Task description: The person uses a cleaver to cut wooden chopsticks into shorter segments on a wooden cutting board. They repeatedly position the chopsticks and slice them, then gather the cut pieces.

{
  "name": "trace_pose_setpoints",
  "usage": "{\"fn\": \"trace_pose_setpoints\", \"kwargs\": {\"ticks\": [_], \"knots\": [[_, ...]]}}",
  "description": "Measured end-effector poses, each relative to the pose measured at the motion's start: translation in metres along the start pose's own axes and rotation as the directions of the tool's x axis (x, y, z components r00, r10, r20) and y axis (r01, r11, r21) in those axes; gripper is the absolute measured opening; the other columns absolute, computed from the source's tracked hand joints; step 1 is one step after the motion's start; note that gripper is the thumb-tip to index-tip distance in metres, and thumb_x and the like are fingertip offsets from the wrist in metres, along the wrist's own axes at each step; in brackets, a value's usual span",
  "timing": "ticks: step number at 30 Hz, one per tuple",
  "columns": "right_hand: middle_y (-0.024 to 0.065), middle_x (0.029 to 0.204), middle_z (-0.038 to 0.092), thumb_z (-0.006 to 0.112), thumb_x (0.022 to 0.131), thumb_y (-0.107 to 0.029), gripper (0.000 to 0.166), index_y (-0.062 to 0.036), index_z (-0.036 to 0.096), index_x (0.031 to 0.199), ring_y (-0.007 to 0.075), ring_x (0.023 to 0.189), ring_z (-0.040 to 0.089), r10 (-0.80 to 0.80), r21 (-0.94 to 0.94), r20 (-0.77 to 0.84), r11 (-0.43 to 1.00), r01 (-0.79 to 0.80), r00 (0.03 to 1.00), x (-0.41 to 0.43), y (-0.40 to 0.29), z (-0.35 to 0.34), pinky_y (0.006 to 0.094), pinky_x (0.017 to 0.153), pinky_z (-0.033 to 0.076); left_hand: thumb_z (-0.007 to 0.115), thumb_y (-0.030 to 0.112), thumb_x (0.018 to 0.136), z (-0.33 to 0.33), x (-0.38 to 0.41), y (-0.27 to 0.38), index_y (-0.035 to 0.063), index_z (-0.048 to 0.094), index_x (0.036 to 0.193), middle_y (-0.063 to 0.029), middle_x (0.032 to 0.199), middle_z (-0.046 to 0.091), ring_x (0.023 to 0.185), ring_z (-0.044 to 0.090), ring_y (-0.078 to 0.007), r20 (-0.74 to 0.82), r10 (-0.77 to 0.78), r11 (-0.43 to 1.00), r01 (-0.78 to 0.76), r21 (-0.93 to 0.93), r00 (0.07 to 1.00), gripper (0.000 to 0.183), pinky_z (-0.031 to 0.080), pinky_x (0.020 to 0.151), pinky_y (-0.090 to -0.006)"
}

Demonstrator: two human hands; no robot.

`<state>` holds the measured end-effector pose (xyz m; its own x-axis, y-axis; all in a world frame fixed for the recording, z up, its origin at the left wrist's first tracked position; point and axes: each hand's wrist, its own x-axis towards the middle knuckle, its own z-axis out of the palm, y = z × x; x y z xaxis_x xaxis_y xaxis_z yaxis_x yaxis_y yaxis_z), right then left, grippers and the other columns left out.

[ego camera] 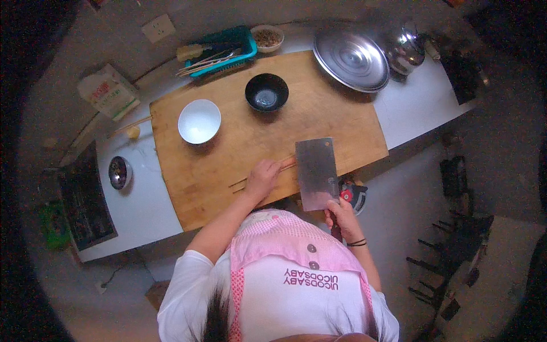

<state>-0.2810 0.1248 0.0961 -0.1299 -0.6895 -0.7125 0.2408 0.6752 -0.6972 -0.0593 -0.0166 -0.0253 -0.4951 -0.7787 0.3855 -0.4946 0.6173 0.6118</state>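
Observation:
On the wooden cutting board (346,124), my left hand (263,177) presses down on a slim reddish, sausage-like piece of food (289,162). Two thin chopsticks (237,185) lie under that hand, their ends poking out to its left; the food appears to rest between them. My right hand (343,216) grips the dark handle of a broad cleaver (317,169). Its blade is at the food's right end, over the board's front edge; whether it touches the food I cannot tell. Farther back stand a white bowl (199,122) and a black bowl (266,94).
Behind the board are a teal basket (253,47) with chopsticks and utensils, a small bowl of crumbly food (268,38), and a large round metal lid (352,60) overlapping the board's corner. At left sit a bag (112,94) and a small bowl (119,172). A cooktop (85,196) is beyond.

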Motion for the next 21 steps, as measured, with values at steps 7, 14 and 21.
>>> {"fn": "trace_pose_setpoints", "kwargs": {"ticks": [7, 14, 21], "knots": [[0.0013, 0.065, 0.051, 0.053, 0.092, -0.018, 0.014, -0.0053, 0.053, 0.088, 0.0102, 0.047, 0.048, 0.048, -0.006, 0.043, 0.999, -0.048, 0.998, 0.002, 0.007, 0.004, 0.025, 0.042, 0.04, 0.062, 0.007, 0.078, -0.018, 0.008, 0.019, 0.0112, 0.066, 0.102, -0.0095, 0.079, 0.056, 0.075, 0.055, -0.029, -0.022, -0.001, 1.0, 0.001, -0.021, 1.0, 0.024, 0.046, 0.065, -0.0399], [0.001, 0.062, 0.05, 0.053, 0.092, -0.018, 0.017, -0.0056, 0.052, 0.081, 0.01, 0.044, 0.046, 0.062, -0.036, 0.035, 0.998, -0.061, 0.997, 0.001, 0.007, 0.012, 0.0249, 0.041, 0.037, 0.061, 0.005, 0.078, -0.013, 0.0, 0.01, 0.0112, 0.066, 0.101, -0.0093, 0.085, 0.06, 0.081, 0.057, -0.0284, -0.016, -0.028, 0.999, 0.027, -0.047, 0.999, 0.025, 0.047, 0.07, -0.0388], [0.0005, 0.064, 0.05, 0.054, 0.092, -0.018, 0.014, -0.0048, 0.053, 0.088, 0.0091, 0.045, 0.047, 0.088, -0.048, 0.036, 0.995, -0.087, 0.995, 0.003, 0.007, 0.012, 0.0241, 0.041, 0.038, 0.059, 0.004, 0.077, -0.01, -0.001, 0.006, 0.0115, 0.066, 0.101, -0.0088, 0.087, 0.06, 0.083, 0.057, -0.0286, 0.007, -0.036, 0.998, 0.036, -0.044, 0.999, 0.027, 0.047, 0.071, -0.0394]]}}
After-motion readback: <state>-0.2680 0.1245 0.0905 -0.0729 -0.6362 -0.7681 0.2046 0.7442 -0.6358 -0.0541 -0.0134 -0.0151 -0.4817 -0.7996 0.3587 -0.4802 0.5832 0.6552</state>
